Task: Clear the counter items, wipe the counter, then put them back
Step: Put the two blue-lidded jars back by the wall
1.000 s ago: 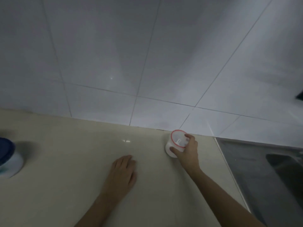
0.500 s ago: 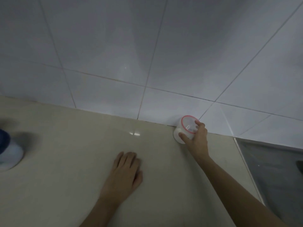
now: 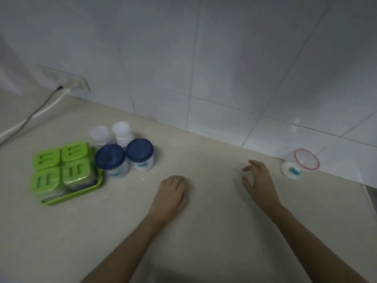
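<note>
Pale counter [image 3: 204, 231] ran under white tiles. Her right hand [image 3: 260, 180] hovered empty, fingers spread, with the red-rimmed cup [image 3: 299, 164] just right of it by the wall; the left hand [image 3: 171, 193] lay flat, farther off.

The beige counter [image 3: 204, 231] bears a green tray [image 3: 81, 190], four jars [image 3: 140, 155] and a red-rimmed cup [image 3: 299, 163].

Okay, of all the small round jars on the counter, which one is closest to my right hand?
The red-rimmed jar by the wall, just beyond your right hand. It stands alone; the blue-lidded jars and two white ones cluster far left.
</note>
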`<state>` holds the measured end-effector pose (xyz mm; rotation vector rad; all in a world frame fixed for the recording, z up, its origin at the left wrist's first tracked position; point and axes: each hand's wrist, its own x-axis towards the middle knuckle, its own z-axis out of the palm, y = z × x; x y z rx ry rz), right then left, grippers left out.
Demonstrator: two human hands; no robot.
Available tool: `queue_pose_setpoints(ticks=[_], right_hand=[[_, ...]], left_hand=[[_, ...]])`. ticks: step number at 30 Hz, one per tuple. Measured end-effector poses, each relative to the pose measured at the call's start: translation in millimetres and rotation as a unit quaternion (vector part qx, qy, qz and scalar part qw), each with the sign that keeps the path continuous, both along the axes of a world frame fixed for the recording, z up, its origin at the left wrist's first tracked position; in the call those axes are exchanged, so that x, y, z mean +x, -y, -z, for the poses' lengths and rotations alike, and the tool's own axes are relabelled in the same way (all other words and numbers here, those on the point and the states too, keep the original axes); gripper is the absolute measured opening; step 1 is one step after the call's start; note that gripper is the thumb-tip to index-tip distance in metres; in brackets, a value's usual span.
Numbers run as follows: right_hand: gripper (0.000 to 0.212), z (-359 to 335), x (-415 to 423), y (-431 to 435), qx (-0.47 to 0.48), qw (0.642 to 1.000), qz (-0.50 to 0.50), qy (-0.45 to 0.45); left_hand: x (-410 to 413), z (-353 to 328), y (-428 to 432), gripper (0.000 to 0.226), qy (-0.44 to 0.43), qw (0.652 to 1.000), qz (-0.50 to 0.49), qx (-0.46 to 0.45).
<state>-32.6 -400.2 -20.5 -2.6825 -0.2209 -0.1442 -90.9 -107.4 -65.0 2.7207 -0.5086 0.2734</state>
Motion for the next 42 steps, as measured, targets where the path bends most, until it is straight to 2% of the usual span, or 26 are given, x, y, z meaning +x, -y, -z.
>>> queue_pose_setpoints(ticks=[4, 6, 10, 13, 15, 20, 25, 30, 37, 42], right_hand=[[0.03, 0.5, 13.9, -109.3, 0.031, 0.99, -0.133, -0.031], [0.039, -5.5, 24.2, -163.5, 0.058, 0.986, -0.155, -0.034], [0.066, -19.3, 35.3, -263.0, 0.112, 0.975, -0.178, -0.074], [0.078, -13.7, 38.0, -305.0, 0.05, 0.974, -0.2, -0.093], [0.075, -7.9, 40.2, -317.0, 0.006, 0.979, -0.184, -0.089], [0.065, -8.5, 47.7, -327.4, -0.017, 0.989, -0.134, -0.062], [0.065, -7.0, 40.2, -307.4, 0.001, 0.99, -0.13, -0.044], [0.068, -6.5, 28.6, -233.8, 0.064, 0.995, -0.065, -0.044], [0.069, -20.9, 9.6, -88.3, 0.017, 0.997, 0.047, -0.055], [0.068, -22.2, 1.0, 4.7, 0.046, 0.988, 0.12, -0.08]], left_hand=[[-2.0, -32.4, -90.6, 0.02, 0.076, 0.993, -0.079, 0.053], [3.5, -49.6, -126.0, 0.023, 0.099, 0.982, -0.149, 0.057], [18.9, -70.6, -181.3, 0.049, 0.022, 0.96, -0.28, 0.014], [24.2, -65.5, -200.3, 0.067, -0.041, 0.957, -0.287, 0.001], [25.2, -61.3, -203.0, 0.073, -0.058, 0.952, -0.3, -0.012], [32.0, -52.0, -210.9, 0.066, -0.032, 0.954, -0.297, -0.013], [27.6, -44.4, -208.2, 0.064, -0.024, 0.962, -0.268, -0.035], [23.1, -48.2, -167.1, 0.07, 0.007, 0.976, -0.205, -0.07], [41.6, -45.2, -51.0, 0.075, -0.095, 0.982, -0.103, -0.124], [62.1, -46.9, 50.2, 0.075, -0.128, 0.98, -0.027, -0.153]])
